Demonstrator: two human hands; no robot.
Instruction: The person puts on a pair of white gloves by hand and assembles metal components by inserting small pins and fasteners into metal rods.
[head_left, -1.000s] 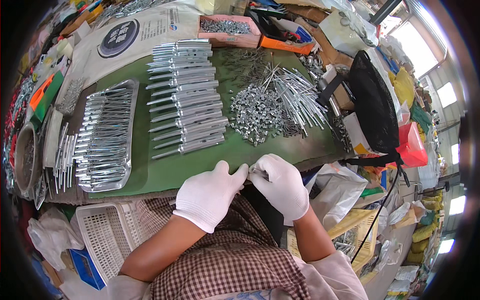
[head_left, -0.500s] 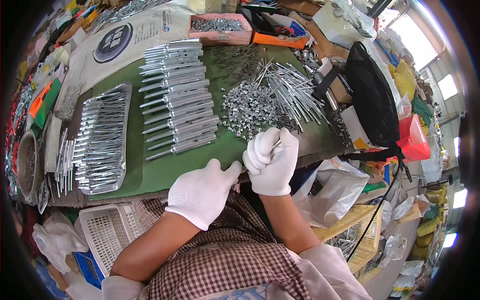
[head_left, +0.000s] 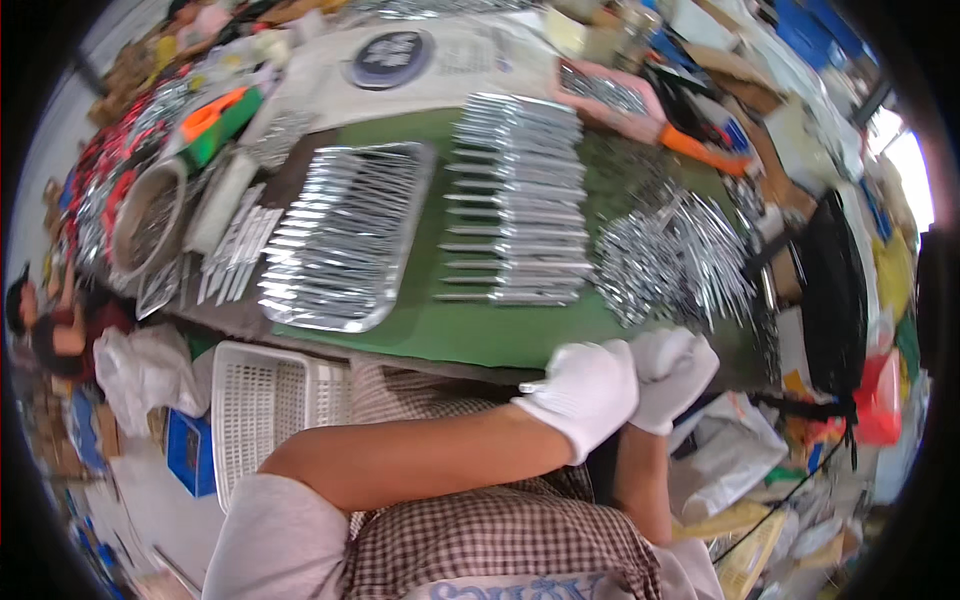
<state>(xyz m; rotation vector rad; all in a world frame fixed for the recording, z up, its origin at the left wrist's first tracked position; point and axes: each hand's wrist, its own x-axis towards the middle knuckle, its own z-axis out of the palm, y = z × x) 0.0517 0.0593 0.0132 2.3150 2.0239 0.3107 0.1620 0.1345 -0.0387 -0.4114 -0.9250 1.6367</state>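
Observation:
My left hand (head_left: 590,392) and my right hand (head_left: 672,378), both in white knit gloves, meet at the bench's front edge. The left one is closed, and a small bright tip shows beside its wrist. My right hand is curled into a fist against it. What either holds is hidden by the gloves and blur. Just beyond them lie a heap of small silver metal sleeves or nuts (head_left: 635,262) and a fan of thin metal rods (head_left: 718,255). Left of the heap, metal tubes with protruding rods (head_left: 540,215) lie in a stacked row on the green mat (head_left: 440,335).
A metal tray (head_left: 412,245) full of shiny rods sits on the left. A pink box (head_left: 640,122) of small parts and an orange box (head_left: 700,155) stand at the back right. A black mesh bag (head_left: 832,290) is at right; a white basket (head_left: 262,385) stands below the bench.
The view has swung left, so the bench things appear farther right. My left hand has moved right, up against my right hand; before, a gap lay between them.

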